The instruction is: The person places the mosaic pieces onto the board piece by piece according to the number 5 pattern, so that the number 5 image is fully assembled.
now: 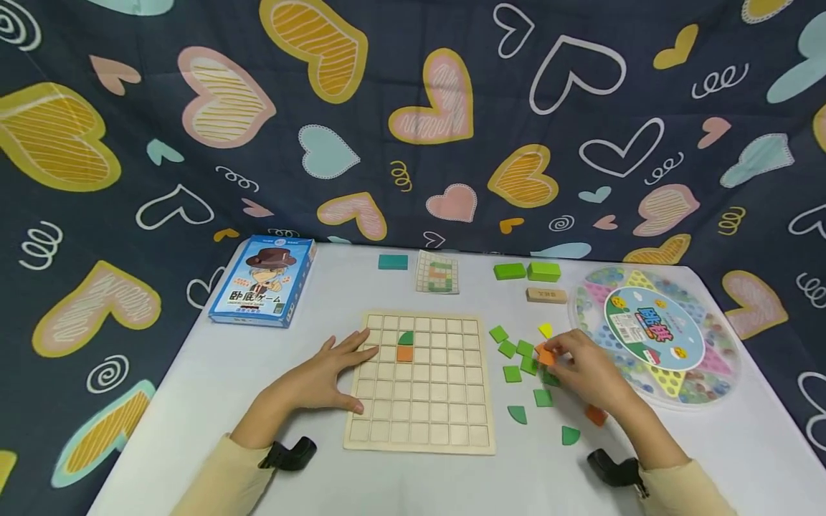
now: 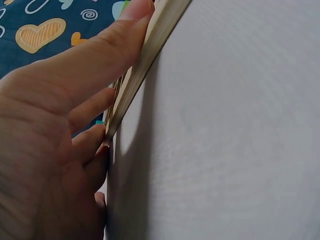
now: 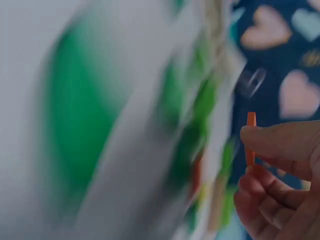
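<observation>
My left hand (image 1: 319, 376) rests at the left edge of a pale wooden grid board (image 1: 439, 413), fingers spread; in the left wrist view its thumb (image 2: 107, 50) lies along the board's side. Near the board's top sit a green quarter-circle tile (image 1: 406, 338) and, just below it, an orange square tile (image 1: 404, 354). To the right of the board, my right hand (image 1: 592, 374) pinches another orange tile (image 3: 250, 157) between thumb and fingers, above loose pieces. These include several green squares (image 1: 513, 374), green quarter-circles (image 1: 518, 414), a yellow piece (image 1: 546, 330) and an orange piece (image 1: 596, 415).
Behind the board lie a pattern card (image 1: 437, 272) and a teal piece (image 1: 393, 262). Two green blocks (image 1: 544, 271) and a wooden block (image 1: 546, 295) stand back right. A round marble-game case (image 1: 654, 333) is at the right, a blue game box (image 1: 263, 281) at the left.
</observation>
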`<state>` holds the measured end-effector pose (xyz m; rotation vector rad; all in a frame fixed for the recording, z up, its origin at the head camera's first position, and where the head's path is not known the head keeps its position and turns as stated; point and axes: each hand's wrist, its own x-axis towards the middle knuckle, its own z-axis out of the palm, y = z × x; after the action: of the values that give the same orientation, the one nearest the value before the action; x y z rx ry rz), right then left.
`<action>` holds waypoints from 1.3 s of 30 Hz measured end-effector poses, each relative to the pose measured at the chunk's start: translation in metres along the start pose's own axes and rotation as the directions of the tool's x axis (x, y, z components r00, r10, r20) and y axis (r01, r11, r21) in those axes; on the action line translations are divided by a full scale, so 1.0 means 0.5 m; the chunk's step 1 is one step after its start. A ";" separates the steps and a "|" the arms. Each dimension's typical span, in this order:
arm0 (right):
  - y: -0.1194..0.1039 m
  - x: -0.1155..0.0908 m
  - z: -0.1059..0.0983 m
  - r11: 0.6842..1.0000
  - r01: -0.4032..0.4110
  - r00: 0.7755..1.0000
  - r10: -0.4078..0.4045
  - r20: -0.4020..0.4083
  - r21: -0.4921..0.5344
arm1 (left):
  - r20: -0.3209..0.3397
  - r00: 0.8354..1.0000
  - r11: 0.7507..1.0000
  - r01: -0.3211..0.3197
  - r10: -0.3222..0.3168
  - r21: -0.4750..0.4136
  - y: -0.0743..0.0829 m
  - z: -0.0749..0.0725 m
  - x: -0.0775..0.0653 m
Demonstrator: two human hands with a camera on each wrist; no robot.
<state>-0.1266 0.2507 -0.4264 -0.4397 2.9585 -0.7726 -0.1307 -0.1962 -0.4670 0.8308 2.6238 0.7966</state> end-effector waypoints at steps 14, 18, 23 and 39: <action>-0.230 0.117 0.176 0.927 0.375 0.910 -0.367 0.193 -0.004 | 0.039 0.999 0.999 -0.028 0.029 -0.024 0.015 0.025 0.049; -0.237 0.123 0.193 0.914 0.404 0.898 -0.387 0.211 -0.045 | 0.041 0.999 0.999 -0.029 0.030 -0.017 0.016 0.029 0.051; -0.236 0.111 0.180 0.921 0.388 0.904 -0.374 0.205 -0.028 | 0.034 0.999 1.000 -0.017 0.017 -0.017 0.018 0.029 0.051; 0.033 -0.180 -0.002 0.995 -0.098 0.985 0.099 -0.142 0.018 | -0.014 1.000 1.000 -0.017 0.017 -0.014 -0.005 0.008 0.011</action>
<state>-0.0448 0.2907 -0.4353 -0.2449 3.0772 -0.8426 -0.1345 -0.1927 -0.4721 0.8477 2.6233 0.8275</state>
